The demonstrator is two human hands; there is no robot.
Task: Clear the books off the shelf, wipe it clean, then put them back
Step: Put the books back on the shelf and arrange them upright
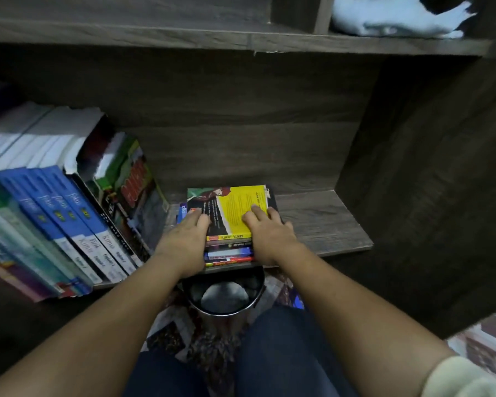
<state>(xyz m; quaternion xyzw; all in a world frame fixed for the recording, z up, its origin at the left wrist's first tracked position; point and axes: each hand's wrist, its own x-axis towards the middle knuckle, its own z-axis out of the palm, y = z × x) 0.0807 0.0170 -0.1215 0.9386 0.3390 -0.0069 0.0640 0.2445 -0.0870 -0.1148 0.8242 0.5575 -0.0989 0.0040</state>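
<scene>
Stack of books [229,249] is lying flat on the lower shelf [324,224], right of centre and at the front edge. Spines are facing the person, and the long axis is running left-right along the shelf front. Top book [238,207] is showing a glossy yellow paperback cover with a torn-looking corner at the back right; its spine text is reading upside down. Spines below it are thin and coloured dark, blue and red. Left hand [184,239] is being held against the stack's left front corner, with its fingers [196,216] laid fairly straight over the top edge. Right hand [269,234] is being held against the right front corner, with its fingers [257,213] flat on the yellow cover. Neither hand is clenched, and the thumbs are hidden. Row of upright books [66,213] is filling the shelf's left part and tilting right, with blue-and-white spines to the front. A green-and-red covered book [132,181] is leaning at the row's end, just beside the stack. The shelving is dark wood-grain laminate, matte. Round dark bin [226,296] with a shiny rim is standing under the shelf front; its contents cannot be told. A white and black soft thing [395,20] is lying in the upper right compartment.
</scene>
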